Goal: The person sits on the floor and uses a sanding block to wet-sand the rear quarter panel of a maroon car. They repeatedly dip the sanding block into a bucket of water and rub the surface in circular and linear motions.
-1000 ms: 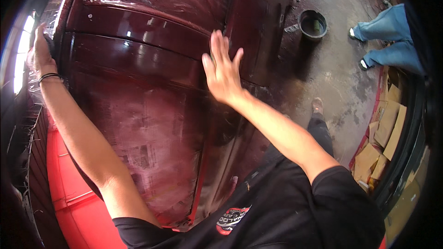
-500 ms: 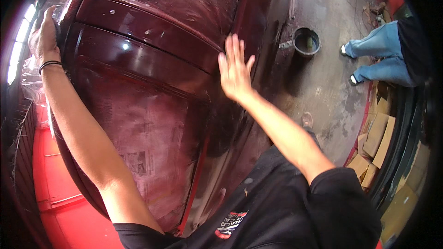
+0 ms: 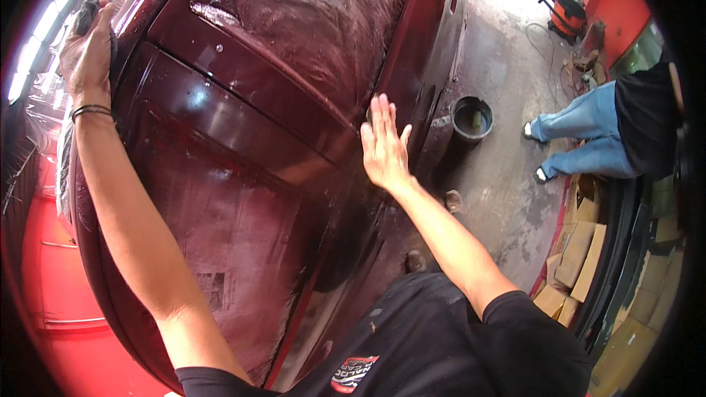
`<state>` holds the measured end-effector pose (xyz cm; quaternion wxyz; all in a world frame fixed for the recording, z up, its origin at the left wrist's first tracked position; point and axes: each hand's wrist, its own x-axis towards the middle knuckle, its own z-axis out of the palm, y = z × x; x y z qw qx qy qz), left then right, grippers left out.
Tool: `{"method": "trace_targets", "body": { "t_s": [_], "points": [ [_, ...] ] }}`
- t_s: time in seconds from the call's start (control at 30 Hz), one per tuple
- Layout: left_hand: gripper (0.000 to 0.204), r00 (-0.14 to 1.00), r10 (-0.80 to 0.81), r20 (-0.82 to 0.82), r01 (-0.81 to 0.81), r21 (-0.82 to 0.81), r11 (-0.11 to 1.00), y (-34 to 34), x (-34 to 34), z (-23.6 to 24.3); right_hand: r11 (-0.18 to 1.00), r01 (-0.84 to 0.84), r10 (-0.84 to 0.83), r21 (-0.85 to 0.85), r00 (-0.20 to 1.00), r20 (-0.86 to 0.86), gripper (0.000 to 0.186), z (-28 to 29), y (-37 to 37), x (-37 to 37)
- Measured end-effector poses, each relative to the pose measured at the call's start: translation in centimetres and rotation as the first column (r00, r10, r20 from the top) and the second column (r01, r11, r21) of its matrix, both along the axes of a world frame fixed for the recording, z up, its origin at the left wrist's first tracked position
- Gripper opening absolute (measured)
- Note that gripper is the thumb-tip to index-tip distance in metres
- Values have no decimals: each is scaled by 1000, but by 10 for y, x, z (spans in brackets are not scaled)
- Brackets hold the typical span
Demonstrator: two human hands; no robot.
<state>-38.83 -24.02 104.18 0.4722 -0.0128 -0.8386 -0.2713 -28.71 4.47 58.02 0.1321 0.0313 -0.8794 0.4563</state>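
A dark maroon car body (image 3: 184,66) fills the middle and left, with crumpled masking plastic (image 3: 323,22) over its upper part and paint-stained masking paper (image 3: 220,198) on the lower part. My left hand (image 3: 88,55) is at the car's left edge, fingers closed round a dark, crumpled cloth or pad (image 3: 88,16). My right hand (image 3: 386,147) lies flat on the maroon surface near its right side, fingers stretched out, holding nothing.
A person (image 3: 588,132) in jeans stands at right. A black bucket (image 3: 472,117) sits beside the car. An orange vacuum (image 3: 566,15) and hose lie beyond. Cardboard (image 3: 577,257) lines the right side; a red panel (image 3: 55,279) is at lower left.
The car, bucket and person appear lower as my view shifts. Both hands sit farther right in view; my right hand is also lower. More of the orange vacuum now shows.
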Motion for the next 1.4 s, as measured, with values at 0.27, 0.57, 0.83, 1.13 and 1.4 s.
{"method": "trace_targets", "body": {
  "t_s": [0.27, 0.57, 0.83, 1.13, 1.4],
  "points": [
    [28, 994, -105, 41, 100, 115, 988, 1, -1, -11, 996, 37, -39, -82, 999, -24, 68, 0, 56, -125],
    [22, 992, -107, -65, 113, 102, 988, -1, 5, -13, 987, 126, -133, 104, 989, 64, 69, 34, 132, -262],
    [24, 944, 282, -172, -290, -23, 957, 56, 34, -21, 943, -259, 292, 208, 946, -145, 67, -14, 72, -65],
    [15, 971, -240, 5, 239, -91, 967, 30, 21, -10, 810, -482, 586, 333, 649, -486, 87, 81, -21, -8],
    [47, 889, 446, 100, -218, -764, 607, 80, -21, 21, 834, -360, 551, 419, 508, -662, 70, 268, -78, -75]
  ]
}}
